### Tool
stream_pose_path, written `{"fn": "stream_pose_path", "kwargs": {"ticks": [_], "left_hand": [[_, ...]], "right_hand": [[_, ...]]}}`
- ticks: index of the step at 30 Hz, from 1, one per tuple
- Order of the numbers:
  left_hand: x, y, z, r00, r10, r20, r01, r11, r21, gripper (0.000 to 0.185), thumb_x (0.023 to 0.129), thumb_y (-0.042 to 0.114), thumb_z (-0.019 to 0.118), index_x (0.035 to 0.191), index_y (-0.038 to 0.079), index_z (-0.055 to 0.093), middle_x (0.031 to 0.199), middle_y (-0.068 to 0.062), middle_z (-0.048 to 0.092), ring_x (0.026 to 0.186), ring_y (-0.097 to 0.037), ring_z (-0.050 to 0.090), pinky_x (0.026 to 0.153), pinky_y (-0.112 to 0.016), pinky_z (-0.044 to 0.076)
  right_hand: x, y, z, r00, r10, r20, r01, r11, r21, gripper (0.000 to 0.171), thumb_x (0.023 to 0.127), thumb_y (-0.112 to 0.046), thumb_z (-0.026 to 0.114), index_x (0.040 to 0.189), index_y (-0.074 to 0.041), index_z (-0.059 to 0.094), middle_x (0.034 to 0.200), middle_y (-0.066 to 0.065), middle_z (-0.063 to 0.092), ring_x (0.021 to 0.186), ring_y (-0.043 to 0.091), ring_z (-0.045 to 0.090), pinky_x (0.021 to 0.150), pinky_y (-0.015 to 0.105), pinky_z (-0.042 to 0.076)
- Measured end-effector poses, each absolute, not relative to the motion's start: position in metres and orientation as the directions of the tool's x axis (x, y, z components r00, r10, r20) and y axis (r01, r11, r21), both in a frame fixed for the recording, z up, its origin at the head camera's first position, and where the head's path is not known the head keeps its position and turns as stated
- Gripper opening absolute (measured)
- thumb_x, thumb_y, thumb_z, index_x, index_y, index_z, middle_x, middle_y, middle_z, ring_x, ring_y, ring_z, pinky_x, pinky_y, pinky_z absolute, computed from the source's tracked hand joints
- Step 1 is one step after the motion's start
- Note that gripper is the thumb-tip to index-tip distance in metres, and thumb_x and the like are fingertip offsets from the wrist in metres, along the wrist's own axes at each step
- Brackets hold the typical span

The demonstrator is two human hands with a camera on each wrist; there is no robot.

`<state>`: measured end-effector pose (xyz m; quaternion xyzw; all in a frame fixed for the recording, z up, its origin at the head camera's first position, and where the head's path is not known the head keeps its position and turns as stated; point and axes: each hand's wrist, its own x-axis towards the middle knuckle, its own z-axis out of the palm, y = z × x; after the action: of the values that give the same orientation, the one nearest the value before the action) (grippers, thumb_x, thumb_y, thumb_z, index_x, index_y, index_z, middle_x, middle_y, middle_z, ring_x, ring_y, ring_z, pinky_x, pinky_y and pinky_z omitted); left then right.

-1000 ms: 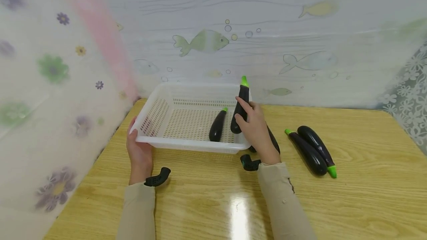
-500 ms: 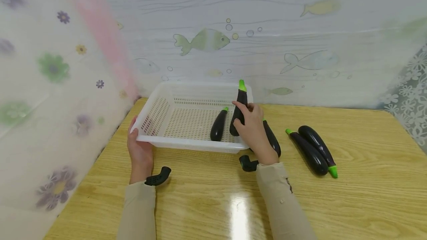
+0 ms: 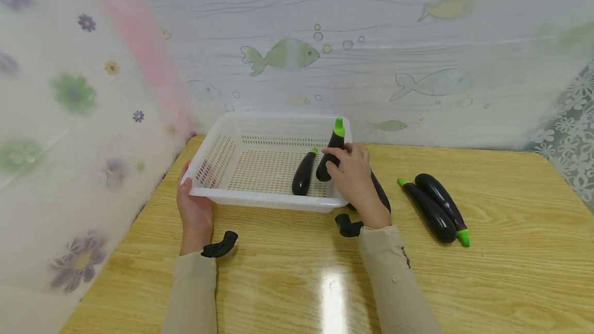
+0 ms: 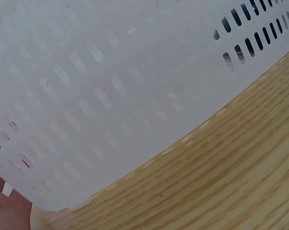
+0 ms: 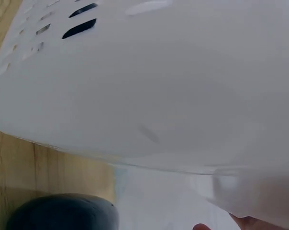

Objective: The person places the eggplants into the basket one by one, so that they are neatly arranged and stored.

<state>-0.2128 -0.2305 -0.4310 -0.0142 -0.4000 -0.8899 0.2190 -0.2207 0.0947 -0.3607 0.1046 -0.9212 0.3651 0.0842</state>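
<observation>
A white slotted plastic basket (image 3: 269,200) stands at the back of the table, and my left hand (image 3: 194,209) grips its front left corner, thumb over the rim. My right hand (image 3: 355,177) reaches over the basket's right side and pinches a dark purple eggplant (image 3: 336,140) with a bright green stem pointing up and back. Inside the basket, left of the held one, lies a second eggplant (image 3: 303,173). Another eggplant (image 3: 380,193) is on the table right of the basket, partly hidden by my right hand. The wrist views mostly show the basket's slotted wall (image 4: 111,96).
Two more eggplants (image 3: 431,213) lie side by side on the wooden table (image 3: 510,231) to the right. A curtain (image 3: 362,81) printed with fish hangs behind the table. A flowered sheet (image 3: 74,169) runs along the left edge.
The held eggplant has come down lower into the basket, its stem now lower in the head view. My left hand and the basket stay in place.
</observation>
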Motion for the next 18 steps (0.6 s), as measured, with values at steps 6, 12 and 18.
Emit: {"fn": "stream_pose_path", "kwargs": {"ticks": [6, 12, 18], "left_hand": [[-0.214, -0.231, -0.431, -0.905, -0.37, 0.209, 0.397, -0.562, 0.725, 0.047, 0.088, 0.025, 0.046, 0.133, 0.018, 0.04, 0.136, -0.007, 0.036, 0.123, -0.025, 0.033, 0.1, -0.042, 0.023], [-0.215, -0.231, -0.431, -0.908, -0.368, 0.202, 0.391, -0.565, 0.726, 0.047, 0.087, 0.025, 0.047, 0.133, 0.019, 0.04, 0.137, -0.006, 0.036, 0.124, -0.024, 0.033, 0.101, -0.041, 0.023], [-0.213, -0.231, -0.431, -0.91, -0.366, 0.196, 0.384, -0.561, 0.733, 0.046, 0.088, 0.026, 0.045, 0.133, 0.019, 0.04, 0.137, -0.006, 0.036, 0.124, -0.024, 0.033, 0.101, -0.042, 0.022]], "right_hand": [[-0.218, 0.098, -0.352, -0.971, -0.179, 0.157, -0.238, 0.736, -0.634, 0.025, 0.092, -0.03, 0.046, 0.113, -0.022, 0.059, 0.133, 0.017, 0.032, 0.125, 0.036, 0.015, 0.09, 0.058, 0.021], [-0.213, 0.093, -0.346, -0.974, -0.211, 0.081, -0.222, 0.818, -0.531, 0.022, 0.091, -0.034, 0.047, 0.103, -0.022, 0.06, 0.128, 0.015, 0.037, 0.124, 0.033, 0.018, 0.09, 0.057, 0.02], [-0.213, 0.093, -0.347, -0.965, -0.262, 0.018, -0.238, 0.844, -0.48, 0.022, 0.092, -0.034, 0.046, 0.108, -0.022, 0.055, 0.136, 0.017, 0.029, 0.13, 0.032, 0.008, 0.094, 0.058, 0.017]]}}
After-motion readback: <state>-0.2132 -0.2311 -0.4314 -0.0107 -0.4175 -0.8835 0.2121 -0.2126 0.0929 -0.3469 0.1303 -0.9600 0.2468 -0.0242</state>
